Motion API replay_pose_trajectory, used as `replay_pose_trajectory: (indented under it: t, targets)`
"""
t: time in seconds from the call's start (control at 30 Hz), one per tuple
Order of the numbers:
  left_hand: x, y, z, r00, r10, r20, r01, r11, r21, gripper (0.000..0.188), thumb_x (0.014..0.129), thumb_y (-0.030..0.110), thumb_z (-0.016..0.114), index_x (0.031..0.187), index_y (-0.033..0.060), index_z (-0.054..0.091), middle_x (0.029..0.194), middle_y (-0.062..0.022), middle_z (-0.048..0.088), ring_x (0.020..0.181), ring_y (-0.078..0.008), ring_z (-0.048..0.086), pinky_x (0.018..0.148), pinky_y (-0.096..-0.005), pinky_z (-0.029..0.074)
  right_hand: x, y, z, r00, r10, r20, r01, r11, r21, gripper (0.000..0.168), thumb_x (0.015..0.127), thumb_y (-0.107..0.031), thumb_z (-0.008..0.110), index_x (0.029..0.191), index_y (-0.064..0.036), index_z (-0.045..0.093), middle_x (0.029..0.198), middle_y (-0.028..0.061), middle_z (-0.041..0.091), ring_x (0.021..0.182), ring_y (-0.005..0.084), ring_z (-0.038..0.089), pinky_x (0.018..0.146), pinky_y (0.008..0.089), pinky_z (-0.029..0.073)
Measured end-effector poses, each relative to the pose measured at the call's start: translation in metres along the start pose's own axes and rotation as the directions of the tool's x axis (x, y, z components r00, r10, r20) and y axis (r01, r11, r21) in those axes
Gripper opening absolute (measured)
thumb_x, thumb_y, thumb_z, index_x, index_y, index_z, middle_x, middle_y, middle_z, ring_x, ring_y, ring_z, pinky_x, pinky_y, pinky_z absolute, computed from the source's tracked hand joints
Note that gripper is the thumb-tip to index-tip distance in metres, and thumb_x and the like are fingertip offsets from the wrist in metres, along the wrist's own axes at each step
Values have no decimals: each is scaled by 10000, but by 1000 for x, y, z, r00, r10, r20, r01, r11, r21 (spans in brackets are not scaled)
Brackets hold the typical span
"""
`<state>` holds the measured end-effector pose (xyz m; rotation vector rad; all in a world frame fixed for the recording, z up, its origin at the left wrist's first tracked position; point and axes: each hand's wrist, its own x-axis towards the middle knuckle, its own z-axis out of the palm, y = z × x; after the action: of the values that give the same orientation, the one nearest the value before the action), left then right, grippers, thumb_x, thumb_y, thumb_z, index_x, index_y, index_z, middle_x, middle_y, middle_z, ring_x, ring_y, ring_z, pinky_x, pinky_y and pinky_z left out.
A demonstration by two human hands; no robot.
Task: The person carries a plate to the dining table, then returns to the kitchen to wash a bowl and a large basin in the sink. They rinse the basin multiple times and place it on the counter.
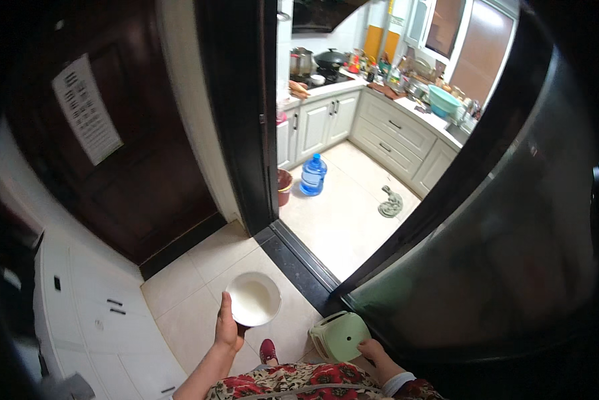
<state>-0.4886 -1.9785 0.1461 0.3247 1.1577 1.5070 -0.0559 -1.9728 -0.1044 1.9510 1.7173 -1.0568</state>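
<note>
My left hand (227,327) holds a white bowl (278,299) in front of my body, thumb along its near side and fingers beneath. A pale, whitish content, perhaps liquid, covers the bottom of the bowl. At the lower right, my right hand (372,348) hangs low with its fingers curled. In the picture it overlaps the edge of a pale green plastic step stool (340,332). Whether it touches the stool or has anything in it, I cannot tell.
Ahead, a black-framed doorway with a dark sill (299,267) opens onto a kitchen. A blue water jug (313,175), a reddish bucket (284,187) and a grey-green cloth (390,202) are on its floor. A dark door (129,165) and white cabinet (89,300) stand left; a dark glossy panel (479,260) right.
</note>
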Motion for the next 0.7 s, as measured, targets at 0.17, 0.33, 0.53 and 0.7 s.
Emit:
replay_pose_trajectory:
  t: [0.17, 0.33, 0.53, 0.7]
  targets:
    - [128, 33, 30, 993, -94, 65, 94, 996, -2, 698, 902, 615, 431, 1332, 65, 410, 1247, -119, 542, 1112, -246, 568, 916, -391, 490, 0, 43, 23, 901, 421, 102, -421, 797, 434, 369, 814, -267, 659, 1090, -23, 648, 932, 156, 683, 806, 226, 664, 682, 368, 530]
    - [246, 37, 94, 988, -56, 147, 35, 989, 141, 723, 866, 656, 459, 1330, 103, 422, 1228, -72, 551, 1079, -229, 585, 823, -372, 537, 51, 6, 32, 853, 366, 372, -503, 768, 397, 396, 810, -381, 623, 1077, -93, 672, 1020, 165, 669, 865, 324, 645, 785, 392, 506]
    - [352, 65, 161, 971, -134, 197, 109, 985, 135, 736, 850, 669, 472, 1319, 104, 436, 1199, -77, 571, 1029, -216, 614, 761, -369, 566, 186, -165, -116, 968, -120, -222, 208, 878, 430, 351, 819, -357, 598, 1029, -85, 668, 1001, 162, 667, 940, 333, 634, 824, 403, 498]
    - [447, 67, 216, 934, -161, 320, 112, 980, 168, 678, 881, 618, 475, 1300, 85, 450, 1152, -72, 592, 1010, -204, 619, 749, -356, 566, 255, -234, -269, 953, 51, -298, 149, 778, 610, 381, 906, -364, 514, 842, -30, 686, 739, 131, 680, 709, 250, 668, 687, 363, 506]
